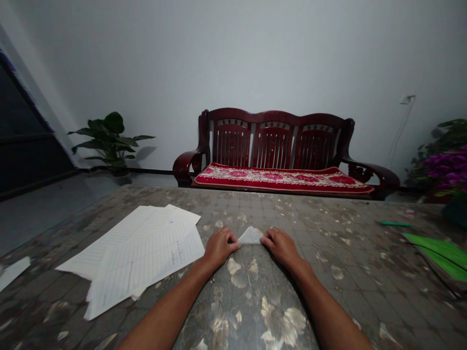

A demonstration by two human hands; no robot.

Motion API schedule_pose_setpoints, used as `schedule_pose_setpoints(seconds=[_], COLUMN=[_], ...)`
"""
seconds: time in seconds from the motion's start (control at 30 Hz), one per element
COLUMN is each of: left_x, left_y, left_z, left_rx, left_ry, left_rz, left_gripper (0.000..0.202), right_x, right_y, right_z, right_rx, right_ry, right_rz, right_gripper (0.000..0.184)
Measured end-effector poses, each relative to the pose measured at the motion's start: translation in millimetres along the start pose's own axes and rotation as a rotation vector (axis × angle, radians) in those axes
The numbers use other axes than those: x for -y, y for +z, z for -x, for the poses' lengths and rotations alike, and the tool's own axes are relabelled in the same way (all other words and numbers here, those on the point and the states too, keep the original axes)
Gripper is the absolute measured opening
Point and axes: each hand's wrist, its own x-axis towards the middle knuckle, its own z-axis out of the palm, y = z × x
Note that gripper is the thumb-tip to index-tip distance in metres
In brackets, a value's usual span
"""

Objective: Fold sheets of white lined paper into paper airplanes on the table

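Forearms (164, 316) reach — left hand (221, 248) and right hand (280, 248) pinch folded paper triangle (250, 236) between them.

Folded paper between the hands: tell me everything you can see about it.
The folded paper is a small white sheet, folded into a flat triangle with its point facing away from the person and its wide edge toward them. Faint lines or creases mark its surface, though the view is too soft to tell which. It lies flat on the glossy patterned table cover. The left hand touches its left corner, and the right hand touches its right corner.
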Motion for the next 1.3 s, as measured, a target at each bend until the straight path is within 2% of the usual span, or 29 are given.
schedule_pose_setpoints(seconds=[0.37, 0.9, 1.0, 1.13, 1.3], left_x=[3, 1, -1, -7, -11], left_y=[-13.5, -24.0, -22.0, -11.4, -0.4], left_z=[3, 4, 4, 4, 6], left_rx=[0.046, 0.096, 0.093, 0.025, -0.028], left_ry=[0.014, 0.071, 0.019, -0.083, -0.091], left_rz=[-0.039, -0.144, -0.151, -0.198, -0.223], left_gripper=[0.002, 0.006, 0.010, 0.021, 0.016], right_x=[5, 9, 10, 11, 11], right_y=[0, -2, -1, -2, -4], right_z=[-1, -1, -2, -3, -1], right_rx=[-0.001, -0.012, -0.005, 0.023, 0.017], right_ry=[0.033, 0.062, 0.067, 0.099, 0.086], right_rz=[0.092, 0.085, 0.081, 0.084, 0.078], right_gripper=[0.022, 0.021, 0.020, 0.020, 0.020])
